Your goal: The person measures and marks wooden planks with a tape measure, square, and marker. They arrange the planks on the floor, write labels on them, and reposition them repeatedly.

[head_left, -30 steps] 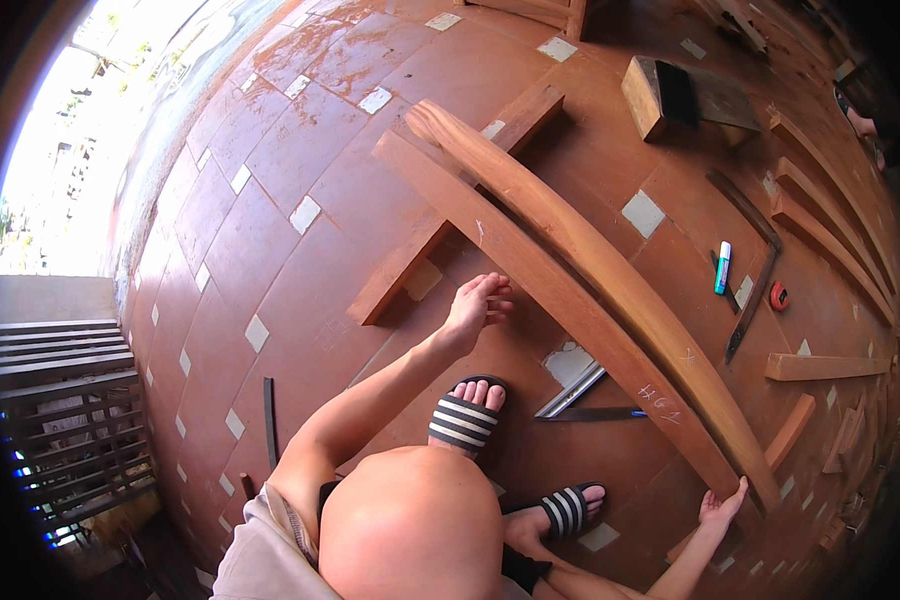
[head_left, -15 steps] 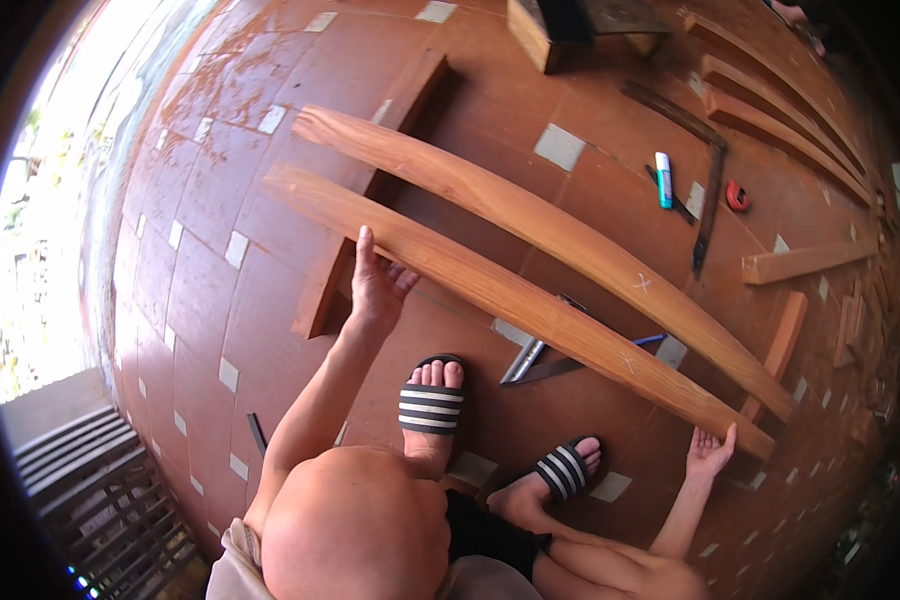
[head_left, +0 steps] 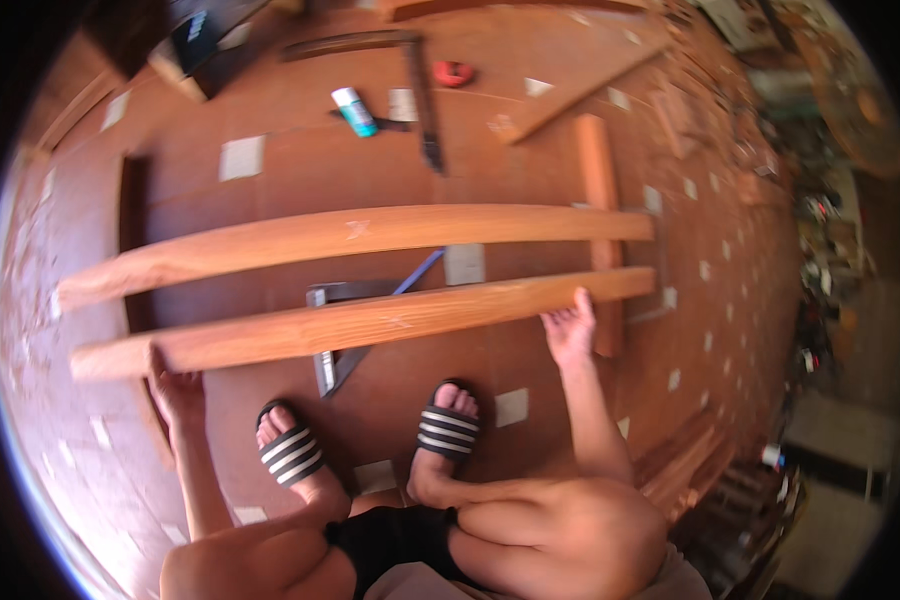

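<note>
Two long, slightly curved wooden pieces lie side by side across two wooden supports, each with a pale mark on its upper face. At the nearer curved piece (head_left: 470,308), my left hand (head_left: 177,395) grips the left end, thumb on top and fingers underneath. My right hand (head_left: 572,330) is closed on the same piece near its right end, thumb up on the wood. Beyond it lies the farther curved piece (head_left: 260,256), touched by neither hand. Under the pieces are the left support (head_left: 133,215) and right support (head_left: 599,165). A metal square (head_left: 332,372) and blue pencil (head_left: 420,270) lie partly hidden beneath.
On the tiled floor beyond are a white-and-teal tube (head_left: 354,112), a red tape measure (head_left: 454,73) and a dark angled bar (head_left: 420,95). A straight wooden bar (head_left: 585,90) lies farther right. Wood pieces (head_left: 685,460) are stacked at the right, near my knee.
My view has swung to the right, so the curved pieces now run nearly level across it. Both hands keep their places on the nearer piece.
</note>
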